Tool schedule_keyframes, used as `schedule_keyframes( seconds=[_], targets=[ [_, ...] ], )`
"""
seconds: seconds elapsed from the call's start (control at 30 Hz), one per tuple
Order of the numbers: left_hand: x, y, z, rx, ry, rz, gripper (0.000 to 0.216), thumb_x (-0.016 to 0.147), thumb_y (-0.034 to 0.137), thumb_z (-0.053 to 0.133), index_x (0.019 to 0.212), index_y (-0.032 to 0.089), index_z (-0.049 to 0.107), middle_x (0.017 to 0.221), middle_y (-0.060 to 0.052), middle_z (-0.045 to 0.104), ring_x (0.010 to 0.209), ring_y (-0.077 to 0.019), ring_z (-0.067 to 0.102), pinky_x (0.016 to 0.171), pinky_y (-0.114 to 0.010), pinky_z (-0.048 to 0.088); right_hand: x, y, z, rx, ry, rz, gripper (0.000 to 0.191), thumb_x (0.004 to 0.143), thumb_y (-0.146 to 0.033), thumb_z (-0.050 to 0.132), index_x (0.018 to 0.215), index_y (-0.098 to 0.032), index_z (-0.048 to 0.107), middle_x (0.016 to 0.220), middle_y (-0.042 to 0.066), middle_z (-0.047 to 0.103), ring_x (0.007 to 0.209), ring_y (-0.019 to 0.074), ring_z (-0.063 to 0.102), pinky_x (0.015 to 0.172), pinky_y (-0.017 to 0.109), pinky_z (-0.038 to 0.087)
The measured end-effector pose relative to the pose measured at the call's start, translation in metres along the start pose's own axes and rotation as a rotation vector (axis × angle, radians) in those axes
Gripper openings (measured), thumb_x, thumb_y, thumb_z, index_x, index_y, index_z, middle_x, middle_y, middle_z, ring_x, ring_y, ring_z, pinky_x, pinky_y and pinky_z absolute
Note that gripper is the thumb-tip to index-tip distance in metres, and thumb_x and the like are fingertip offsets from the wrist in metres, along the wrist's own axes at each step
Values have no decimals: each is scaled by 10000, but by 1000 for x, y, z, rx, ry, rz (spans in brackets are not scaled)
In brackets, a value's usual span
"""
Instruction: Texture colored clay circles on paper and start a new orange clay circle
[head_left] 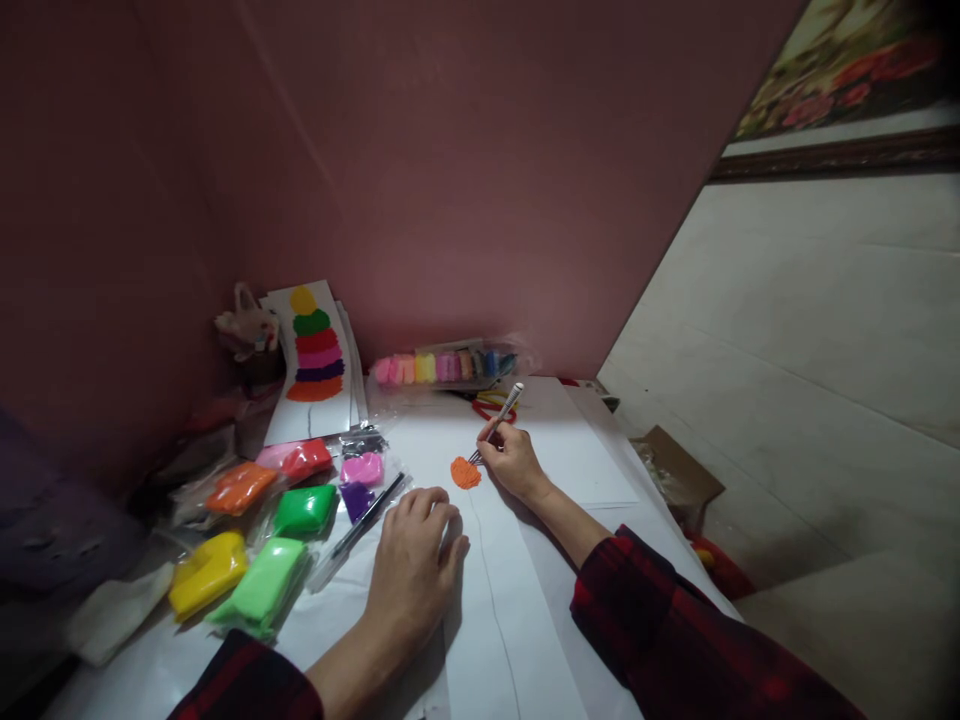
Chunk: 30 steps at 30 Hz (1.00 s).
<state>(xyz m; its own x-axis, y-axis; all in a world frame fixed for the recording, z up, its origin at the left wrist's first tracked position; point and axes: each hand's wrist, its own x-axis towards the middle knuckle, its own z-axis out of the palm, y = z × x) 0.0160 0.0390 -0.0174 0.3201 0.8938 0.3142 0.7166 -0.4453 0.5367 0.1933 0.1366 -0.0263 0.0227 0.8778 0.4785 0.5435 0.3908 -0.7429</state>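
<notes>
My right hand pinches a thin metal fork-like tool, its tip at the edge of an orange clay patch on a white sheet of paper. My left hand lies flat on the sheet, fingers slightly curled, holding nothing. A black pen rests just left of that hand. Both sleeves are dark red plaid.
Bags of clay lie at the left: yellow, light green, green, orange, red, pink, purple. A finished card with stacked colours leans on the wall. A tray of clay sticks sits behind. A cardboard box lies to the right.
</notes>
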Motion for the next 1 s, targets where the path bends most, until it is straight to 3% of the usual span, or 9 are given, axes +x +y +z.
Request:
schedule_keyframes(
  seconds=[0.37,1.0],
  targets=[
    [0,-2,1,1,-9,-3,87,828,110,567,861,182,605,1107,-66,602,1048,-262,510,881,-436,400,2,5,-1,-15,120,17,93,746,-223,495,683,-183,551,583,-1,579,528,138,550,555,251,433],
    [1,-1,1,6,-6,-3,82,823,115,568,846,184,608,1097,-64,607,1036,-261,512,875,-436,400,1,3,1,-18,85,45,64,658,-196,484,657,-196,548,537,-13,565,486,139,521,522,252,419]
  ],
)
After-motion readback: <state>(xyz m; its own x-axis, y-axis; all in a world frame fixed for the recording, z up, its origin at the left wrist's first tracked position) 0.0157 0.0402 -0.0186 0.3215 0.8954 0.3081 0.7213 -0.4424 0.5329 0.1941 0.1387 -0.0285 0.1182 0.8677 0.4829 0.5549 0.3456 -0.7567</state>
